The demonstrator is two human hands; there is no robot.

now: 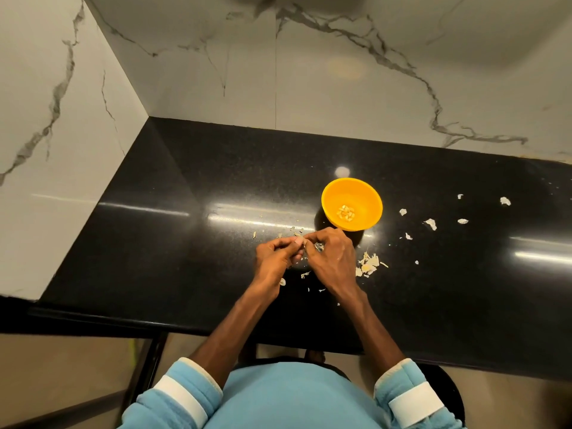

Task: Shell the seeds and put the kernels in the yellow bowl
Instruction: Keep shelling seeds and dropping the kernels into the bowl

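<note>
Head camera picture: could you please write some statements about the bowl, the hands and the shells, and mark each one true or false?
1. The yellow bowl holds some kernels. True.
2. The bowl lies upside down. False: it stands upright, open side up.
3. The left hand and the right hand meet in front of the bowl and pinch a seed between their fingertips. True.
4. Shell pieces lie only to the left of the bowl. False: most lie to its right and beside the right hand.
5. The counter is white. False: it is black.
</note>
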